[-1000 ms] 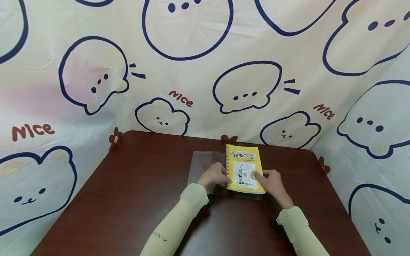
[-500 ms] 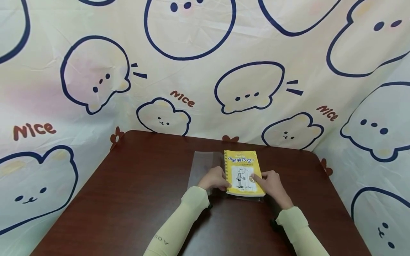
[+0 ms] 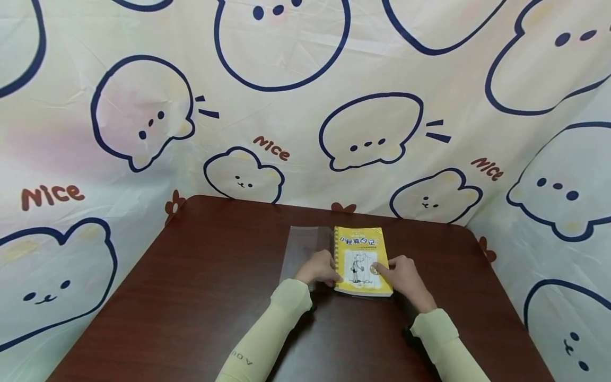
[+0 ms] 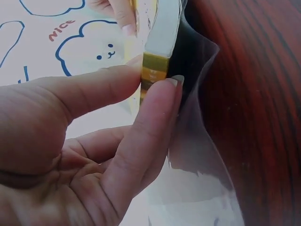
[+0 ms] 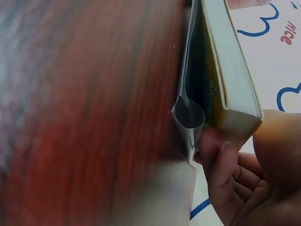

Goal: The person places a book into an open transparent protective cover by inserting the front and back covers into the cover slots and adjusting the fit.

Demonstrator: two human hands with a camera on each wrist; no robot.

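Observation:
A yellow paperback book [image 3: 360, 260] with a cartoon figure on its cover lies face up over a clear plastic book cover [image 3: 298, 252], whose left flap spreads out beside it. My left hand [image 3: 319, 267] pinches the book's spine near its lower corner; in the left wrist view the thumb is on the front and fingertips [image 4: 162, 96] are at the spine. My right hand [image 3: 404, 277] grips the opposite edge, thumb on the front, fingers underneath. The right wrist view shows the plastic's curled edge [image 5: 190, 115] just under the book, close to the right fingertips.
The dark reddish-brown table [image 3: 191, 286] extends around the book. Behind it and along both sides hangs a pale cloth [image 3: 296, 116] printed with cartoon bears. Pale sleeves [image 3: 267, 329] cover both forearms.
The book has come nearer to me and slightly left, now covering more of the plastic's near edge. Both hands keep hold of it and have barely moved.

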